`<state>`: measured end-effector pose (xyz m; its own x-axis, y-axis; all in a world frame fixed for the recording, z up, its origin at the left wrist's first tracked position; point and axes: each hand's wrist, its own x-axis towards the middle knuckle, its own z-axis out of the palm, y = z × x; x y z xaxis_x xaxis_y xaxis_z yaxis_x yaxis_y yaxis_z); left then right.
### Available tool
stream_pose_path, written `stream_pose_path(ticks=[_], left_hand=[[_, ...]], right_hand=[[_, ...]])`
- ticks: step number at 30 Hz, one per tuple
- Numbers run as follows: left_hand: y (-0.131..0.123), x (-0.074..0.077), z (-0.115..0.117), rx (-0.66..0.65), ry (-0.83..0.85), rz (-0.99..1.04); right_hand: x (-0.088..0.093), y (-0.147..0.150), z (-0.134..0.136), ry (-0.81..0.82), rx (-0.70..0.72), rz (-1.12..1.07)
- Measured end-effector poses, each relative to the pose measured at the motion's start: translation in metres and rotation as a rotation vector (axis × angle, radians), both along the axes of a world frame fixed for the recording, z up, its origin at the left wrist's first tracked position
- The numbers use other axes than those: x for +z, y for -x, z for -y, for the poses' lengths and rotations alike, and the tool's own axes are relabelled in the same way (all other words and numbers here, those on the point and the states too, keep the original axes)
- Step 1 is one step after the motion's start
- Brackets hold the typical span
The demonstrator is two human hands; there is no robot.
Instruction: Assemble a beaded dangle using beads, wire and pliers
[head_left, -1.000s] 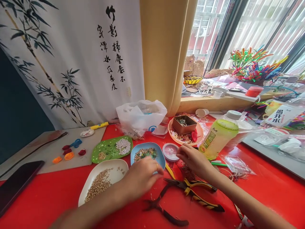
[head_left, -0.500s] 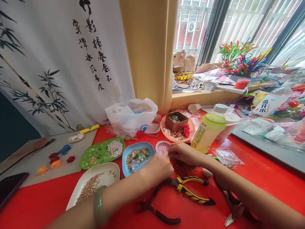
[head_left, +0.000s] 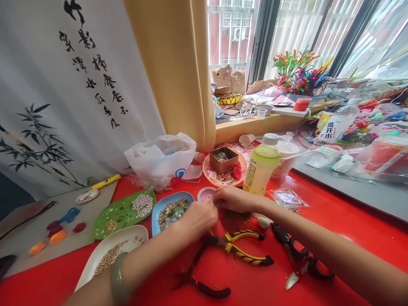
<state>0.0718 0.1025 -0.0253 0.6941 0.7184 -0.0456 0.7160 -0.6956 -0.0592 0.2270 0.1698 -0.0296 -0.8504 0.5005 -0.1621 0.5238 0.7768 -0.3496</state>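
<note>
Left hand and right hand meet above the red table, just beside the pink spool and blue dish. Both hands' fingertips are pinched together (held item too small to identify).

The left forearm stretches in from seven o'clock, the right forearm from four o'clock. The left hand and right hand meet fingertip to fingertip near centre, knuckles up, fingers curled inward; their grip is hidden.
</note>
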Motion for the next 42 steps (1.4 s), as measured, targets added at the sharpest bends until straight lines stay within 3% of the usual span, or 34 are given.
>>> stream_pose_path(ticks=[6, 14, 22, 26, 32, 36, 39, 42], left_hand=[[0.015, 0.008, -0.002, 0.244, 0.092, 0.316], [0.039, 0.025, -0.018, 0.347, 0.433, 0.884], [0.058, 0.042, -0.013, 0.426, 0.581, 1.172], [0.059, 0.046, -0.007, 0.424, 0.632, 1.240], [0.063, 0.056, 0.005, 0.366, 0.472, 1.138], [0.071, 0.057, 0.004, 0.242, 0.077, 0.825], [0.073, 0.054, -0.006, 0.162, -0.115, 0.639], [0.068, 0.051, -0.019, 0.200, -0.107, 0.734]], right_hand=[[0.008, -0.001, 0.003, 0.034, -0.026, 0.013], [0.010, -0.003, 0.011, 0.090, -0.080, -0.050], [0.017, 0.003, 0.028, 0.135, -0.344, -0.461], [0.034, 0.011, 0.039, 0.305, -0.389, -0.670], [0.054, 0.023, 0.056, 0.502, -0.367, -0.787], [0.060, 0.023, 0.059, 0.539, -0.413, -0.852], [0.071, 0.019, 0.061, 0.491, -0.462, -0.911], [0.087, 0.012, 0.070, 0.328, -0.523, -1.007]])
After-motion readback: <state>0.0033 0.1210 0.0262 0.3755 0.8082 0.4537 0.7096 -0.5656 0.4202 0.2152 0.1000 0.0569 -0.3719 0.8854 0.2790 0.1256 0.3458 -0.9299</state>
